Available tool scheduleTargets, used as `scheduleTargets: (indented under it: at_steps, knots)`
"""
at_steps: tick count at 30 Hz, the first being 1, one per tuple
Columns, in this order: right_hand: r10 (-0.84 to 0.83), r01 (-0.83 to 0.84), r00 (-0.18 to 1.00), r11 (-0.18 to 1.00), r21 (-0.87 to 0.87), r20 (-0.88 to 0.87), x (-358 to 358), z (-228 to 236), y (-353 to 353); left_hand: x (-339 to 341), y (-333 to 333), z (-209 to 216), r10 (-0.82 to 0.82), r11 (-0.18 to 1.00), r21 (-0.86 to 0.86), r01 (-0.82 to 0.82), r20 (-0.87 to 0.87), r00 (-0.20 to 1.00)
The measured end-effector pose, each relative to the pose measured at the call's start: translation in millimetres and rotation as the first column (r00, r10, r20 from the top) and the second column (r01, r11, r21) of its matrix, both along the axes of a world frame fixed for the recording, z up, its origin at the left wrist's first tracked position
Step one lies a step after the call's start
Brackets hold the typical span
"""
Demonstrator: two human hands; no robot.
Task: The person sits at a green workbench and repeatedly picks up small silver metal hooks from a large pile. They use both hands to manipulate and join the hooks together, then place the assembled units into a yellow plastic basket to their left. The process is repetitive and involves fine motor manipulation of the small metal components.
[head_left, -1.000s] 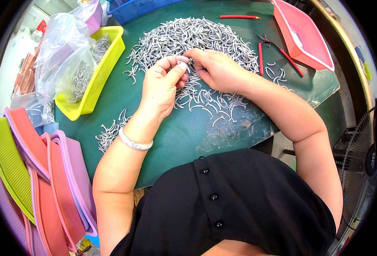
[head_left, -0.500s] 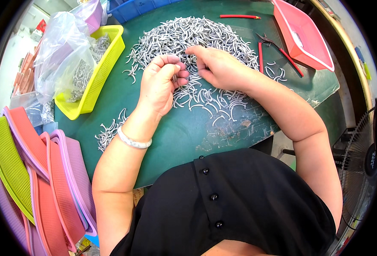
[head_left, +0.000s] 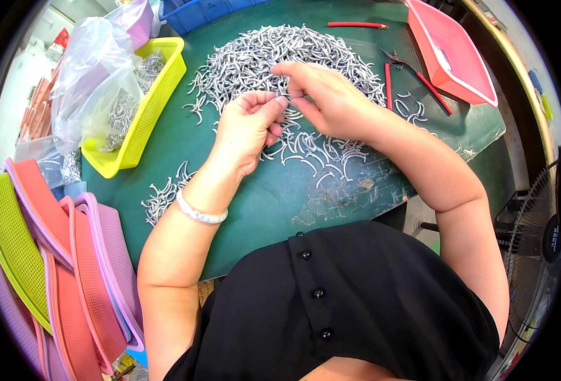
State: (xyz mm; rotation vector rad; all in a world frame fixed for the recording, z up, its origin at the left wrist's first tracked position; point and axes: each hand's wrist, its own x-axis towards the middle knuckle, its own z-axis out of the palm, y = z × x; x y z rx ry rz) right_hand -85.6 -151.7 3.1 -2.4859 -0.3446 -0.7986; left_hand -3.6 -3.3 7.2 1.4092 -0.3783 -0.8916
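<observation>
A heap of small curved silver-grey metal pieces covers the far middle of the green table, and looser ones are strewn toward me. Over the heap's near side, my left hand is closed, its thumb pinched against the index finger. What that pinch holds is too small to make out. Almost meeting it from the right, my right hand has its index finger raised and extended over the heap. Its thumb and other fingers come together near the left fingertips, hiding whatever is between them.
At left stands a lime-green basket with bagged metal pieces. Stacked coloured baskets fill the lower left. Red-handled pliers and a red pen-like tool lie near a pink basket. A fan is at right.
My left hand has turned and moved slightly right, its thumb and index finger now pinched near the right hand. My right hand has shifted a little, with its index finger raised further.
</observation>
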Motion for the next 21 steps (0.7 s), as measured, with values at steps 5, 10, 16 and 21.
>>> scheduleTargets:
  at_steps: [5,10,16,21]
  knots:
    - [0.011,-0.005,0.998,0.995,0.102,-0.058,-1,0,-2,6,0,-7,0.006,0.99,-0.143,-0.014,-0.051,0.999]
    - [0.028,-0.033,0.959,0.999,-0.014,-0.282,-3,-1,-7,4,1,-6,0.028,0.979,-0.201,-0.033,-0.031,0.999]
    - [0.003,-0.017,0.953,0.999,-0.044,-0.303,-1,-7,-7,4,0,-8,0.016,0.974,-0.226,-0.016,-0.004,1.0]
    - [0.017,-0.031,0.963,0.998,-0.048,-0.268,0,-11,-8,5,0,-9,0.031,0.972,-0.231,-0.03,-0.001,1.0]
